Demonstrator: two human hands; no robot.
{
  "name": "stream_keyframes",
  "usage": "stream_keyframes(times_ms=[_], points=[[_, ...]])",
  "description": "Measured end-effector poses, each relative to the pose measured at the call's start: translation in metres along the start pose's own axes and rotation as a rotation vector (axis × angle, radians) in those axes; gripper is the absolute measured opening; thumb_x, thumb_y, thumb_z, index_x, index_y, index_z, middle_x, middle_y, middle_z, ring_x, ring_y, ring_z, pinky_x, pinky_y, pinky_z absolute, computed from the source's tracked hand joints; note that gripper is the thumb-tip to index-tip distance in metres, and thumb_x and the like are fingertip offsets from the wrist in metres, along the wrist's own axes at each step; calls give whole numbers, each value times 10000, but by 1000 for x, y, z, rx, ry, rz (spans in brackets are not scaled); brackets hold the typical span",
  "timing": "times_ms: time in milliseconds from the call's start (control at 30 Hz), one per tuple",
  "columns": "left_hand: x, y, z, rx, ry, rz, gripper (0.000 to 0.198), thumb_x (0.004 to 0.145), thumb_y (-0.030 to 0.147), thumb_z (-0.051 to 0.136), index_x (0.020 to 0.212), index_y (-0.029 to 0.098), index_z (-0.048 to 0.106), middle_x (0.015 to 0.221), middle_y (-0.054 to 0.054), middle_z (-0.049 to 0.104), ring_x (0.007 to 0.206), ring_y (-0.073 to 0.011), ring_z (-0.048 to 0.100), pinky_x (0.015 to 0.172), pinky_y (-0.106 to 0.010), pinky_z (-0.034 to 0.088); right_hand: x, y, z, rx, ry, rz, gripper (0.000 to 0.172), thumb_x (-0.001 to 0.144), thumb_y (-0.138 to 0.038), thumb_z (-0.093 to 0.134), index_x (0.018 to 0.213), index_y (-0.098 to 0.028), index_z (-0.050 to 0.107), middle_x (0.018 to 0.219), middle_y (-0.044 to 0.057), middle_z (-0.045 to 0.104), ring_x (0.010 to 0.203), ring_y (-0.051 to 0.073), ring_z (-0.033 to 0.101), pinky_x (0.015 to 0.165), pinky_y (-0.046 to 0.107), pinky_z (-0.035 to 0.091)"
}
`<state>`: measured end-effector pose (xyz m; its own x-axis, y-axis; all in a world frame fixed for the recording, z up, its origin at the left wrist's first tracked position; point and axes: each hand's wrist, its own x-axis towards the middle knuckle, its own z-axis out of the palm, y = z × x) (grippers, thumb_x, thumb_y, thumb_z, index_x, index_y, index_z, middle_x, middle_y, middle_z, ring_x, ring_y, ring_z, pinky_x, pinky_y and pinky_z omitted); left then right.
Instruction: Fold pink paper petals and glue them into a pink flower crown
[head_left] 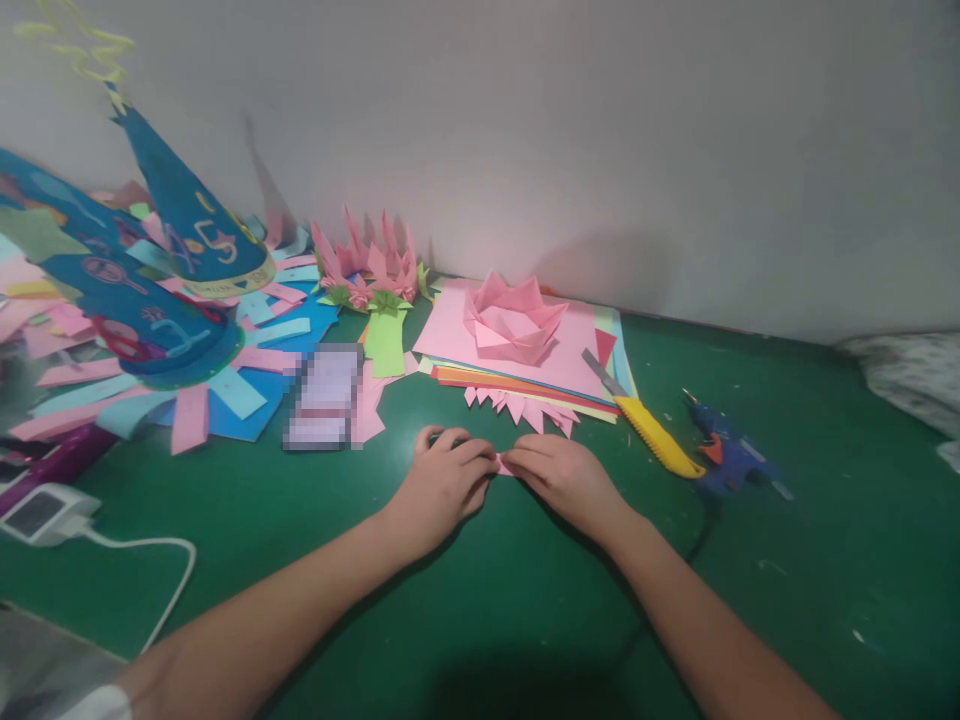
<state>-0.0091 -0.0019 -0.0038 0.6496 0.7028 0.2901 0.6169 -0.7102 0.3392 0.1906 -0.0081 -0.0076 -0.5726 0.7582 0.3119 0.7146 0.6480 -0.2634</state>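
Observation:
Between my fingertips is a small pink paper piece (504,465), mostly covered by both hands. My left hand (444,485) has its fingers closed over the paper's left end, low on the green table. From the other side my right hand (566,478) pinches the right end, its fingers pressed together. Just beyond my hands lies a row of pointed pink folded pieces (517,408), beside a stack of coloured paper (442,335). A pink paper lotus (517,325) sits on that stack.
A yellow box cutter (660,435) lies right of my hands with its blade out, by a blue glue gun (739,460). Blue paper cone hats (187,215), a pink paper crown (367,265), a blurred phone (324,395) and a white cable (184,550) are to the left.

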Motion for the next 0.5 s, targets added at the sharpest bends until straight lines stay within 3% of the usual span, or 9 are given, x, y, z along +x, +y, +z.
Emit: stream_keyframes(times_ms=[500], points=[[1, 3, -2, 44, -23, -17, 168, 873, 202, 468, 940, 258, 612, 1017, 30, 650, 940, -174, 492, 903, -418, 233, 1, -3, -4, 13, -46, 52, 215, 903, -190, 436, 896, -172, 650, 810, 66, 617, 773, 167, 557, 684, 281, 444]])
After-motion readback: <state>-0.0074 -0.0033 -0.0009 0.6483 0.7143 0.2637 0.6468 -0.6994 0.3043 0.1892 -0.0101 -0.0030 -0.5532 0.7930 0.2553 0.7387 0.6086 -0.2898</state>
